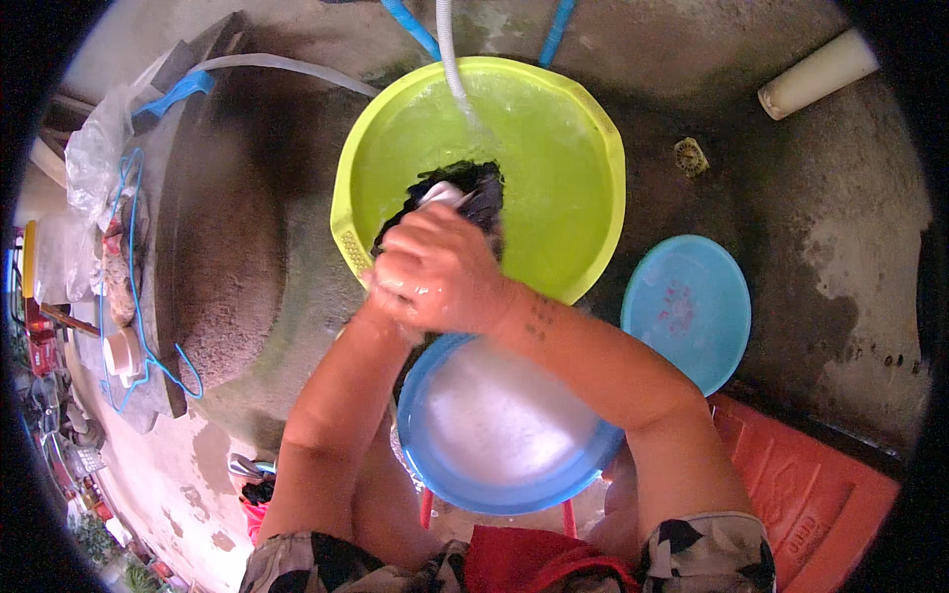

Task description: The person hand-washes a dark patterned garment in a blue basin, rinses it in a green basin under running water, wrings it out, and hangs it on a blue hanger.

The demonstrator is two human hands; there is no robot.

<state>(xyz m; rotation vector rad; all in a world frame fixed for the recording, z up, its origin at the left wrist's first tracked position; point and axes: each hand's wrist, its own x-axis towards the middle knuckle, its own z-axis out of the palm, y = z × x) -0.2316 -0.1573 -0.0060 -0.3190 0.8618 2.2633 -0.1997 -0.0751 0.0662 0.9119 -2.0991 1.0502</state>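
Note:
My right hand (445, 267) is closed around a bunched dark wet cloth (478, 193) with a pale patch. Pressed against it, my left hand (394, 310) grips lower down and is largely covered by the right one. The cloth's loose part hangs over the near left side of a yellow-green plastic basin (563, 193) holding water. A white corrugated hose (447, 52) runs water into that basin. Below my forearms stands a blue basin (511, 504) full of whitish sudsy water, with red legs visible beneath its rim.
On the right lies a light-blue basin (686, 319) beside a red plastic piece (808, 482). A floor drain (691, 157) and a pale pipe (819, 74) are farther back. Blue hangers (137, 222) and a clear plastic bag (96, 156) rest on the left ledge.

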